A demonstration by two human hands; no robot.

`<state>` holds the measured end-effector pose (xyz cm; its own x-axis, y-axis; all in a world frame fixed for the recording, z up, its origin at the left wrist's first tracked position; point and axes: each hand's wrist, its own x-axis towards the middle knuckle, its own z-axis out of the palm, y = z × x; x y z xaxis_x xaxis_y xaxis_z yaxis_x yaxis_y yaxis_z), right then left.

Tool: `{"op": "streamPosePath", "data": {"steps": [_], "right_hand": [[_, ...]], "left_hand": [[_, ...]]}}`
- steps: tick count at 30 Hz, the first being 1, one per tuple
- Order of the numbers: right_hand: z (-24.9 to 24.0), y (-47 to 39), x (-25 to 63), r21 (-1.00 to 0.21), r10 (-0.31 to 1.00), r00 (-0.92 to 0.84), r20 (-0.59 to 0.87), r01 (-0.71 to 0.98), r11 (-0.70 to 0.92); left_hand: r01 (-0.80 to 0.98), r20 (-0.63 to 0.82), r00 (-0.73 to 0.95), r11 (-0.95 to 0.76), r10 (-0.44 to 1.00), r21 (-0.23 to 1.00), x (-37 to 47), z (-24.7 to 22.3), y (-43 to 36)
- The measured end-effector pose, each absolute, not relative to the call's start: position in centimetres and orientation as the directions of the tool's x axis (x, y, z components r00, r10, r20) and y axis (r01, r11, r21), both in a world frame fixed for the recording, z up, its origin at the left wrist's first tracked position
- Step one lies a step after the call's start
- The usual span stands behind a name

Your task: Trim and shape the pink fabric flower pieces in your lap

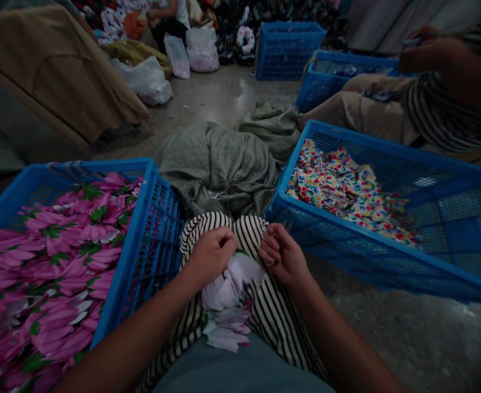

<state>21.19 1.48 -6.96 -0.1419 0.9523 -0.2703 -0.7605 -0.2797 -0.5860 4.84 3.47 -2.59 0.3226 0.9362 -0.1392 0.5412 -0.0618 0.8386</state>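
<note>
Over my lap, my left hand (215,252) is closed at the upper edge of a pale pinkish-white fabric flower (234,281), which hangs down from it. A second pale flower (226,327) lies below, against my striped trousers (265,305). My right hand (283,254) is curled with thumb and forefinger together, a little to the right of the flower. A faint thin tip shows beside its fingers, too blurred to name. To my left stands a blue crate (148,218) filled with pink fabric flowers (56,234) with green leafy ends.
At the right is another blue crate (388,144) with colourful patterned cloth pieces (338,191). Grey-green sacks (220,158) lie ahead of my knees. A person in a striped top (449,93) sits at upper right. Plastic bags (202,49) and a blue crate (289,52) stand farther back.
</note>
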Motion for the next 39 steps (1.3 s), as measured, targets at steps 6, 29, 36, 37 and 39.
{"op": "streamPosePath", "data": {"steps": [6,29,36,37,39], "right_hand": [[-6.4,1.2,19.3,-0.857,0.97,-0.034,-0.24,-0.463,-0.228],[-2.4,2.5,19.5,-0.945,0.963,-0.24,-0.127,-0.265,-0.191],[-2.5,2.2,19.2,-0.975,0.995,-0.1,-0.027,-0.219,-0.049],[-2.5,2.4,19.2,-0.977,0.995,-0.094,-0.024,-0.21,-0.043],[-2.6,2.9,19.4,-0.967,0.997,-0.07,-0.026,-0.25,-0.042]], "left_hand": [[-0.242,-0.359,0.111,0.375,0.927,0.895,4.5,-2.1,3.6],[0.125,-0.177,0.261,0.148,0.949,0.981,4.3,0.2,2.4],[0.011,-0.271,0.172,0.273,0.947,0.962,4.7,-0.2,1.8],[0.002,-0.27,0.187,0.275,0.945,0.962,4.8,-0.2,1.8],[-0.021,-0.279,0.215,0.29,0.936,0.957,4.7,0.1,1.9]]}}
